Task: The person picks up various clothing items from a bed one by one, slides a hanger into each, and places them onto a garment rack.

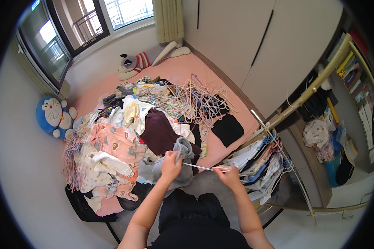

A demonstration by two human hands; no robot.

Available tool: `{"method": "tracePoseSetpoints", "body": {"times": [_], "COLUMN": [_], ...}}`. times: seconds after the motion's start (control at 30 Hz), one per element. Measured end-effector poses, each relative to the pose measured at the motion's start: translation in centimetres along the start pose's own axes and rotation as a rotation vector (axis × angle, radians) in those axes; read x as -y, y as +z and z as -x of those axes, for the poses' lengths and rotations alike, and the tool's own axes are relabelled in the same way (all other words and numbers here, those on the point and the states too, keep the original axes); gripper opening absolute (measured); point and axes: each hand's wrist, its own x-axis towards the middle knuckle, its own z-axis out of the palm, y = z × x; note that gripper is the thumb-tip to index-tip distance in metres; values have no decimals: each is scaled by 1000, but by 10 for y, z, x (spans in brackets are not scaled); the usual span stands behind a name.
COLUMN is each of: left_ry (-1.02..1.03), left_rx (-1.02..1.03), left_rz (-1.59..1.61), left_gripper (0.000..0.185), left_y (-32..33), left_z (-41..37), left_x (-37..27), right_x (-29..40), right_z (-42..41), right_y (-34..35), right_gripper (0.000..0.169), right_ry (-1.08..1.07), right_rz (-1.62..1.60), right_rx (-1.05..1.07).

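Note:
My left hand (pixel 171 166) grips a grey garment (pixel 150 169) at its bunched, ribbed-looking upper part, in front of my body at the bed's near edge. From there a thin white rod or cord (pixel 197 166) runs taut to the right, and my right hand (pixel 228 176) pinches its other end. Whether it is part of a hanger or a drawstring, I cannot tell. Beneath and beyond the grey garment lies a dark maroon garment (pixel 159 130). To its left a peach garment with bear prints (pixel 115 140) is spread over the heap of clothes.
Many hangers lie tangled (pixel 199 99) on the pink bedsheet (pixel 93 85), beside a folded black garment (pixel 227 130). More hangers (pixel 73 158) hang at the left. At right stands a clothes rack (pixel 302 96) with hung clothes (pixel 261 165). Two plush toys (pixel 57 115) (pixel 143 60) sit along the walls.

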Motion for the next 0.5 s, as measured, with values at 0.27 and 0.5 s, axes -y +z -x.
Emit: {"method": "tracePoseSetpoints", "body": {"times": [0.27, 0.5], "left_ry": [180, 595], "left_rx": [313, 219], "left_rz": [-96, -427], "left_gripper": [28, 29], "left_y": [35, 4], "left_z": [59, 50], "left_x": [-118, -170], "right_x": [-23, -75], "right_z": [25, 48], "right_y": [18, -18], "right_gripper": [17, 34], "right_ry": [14, 2], "right_rz": [-72, -617], "right_rx": [-251, -159]}}
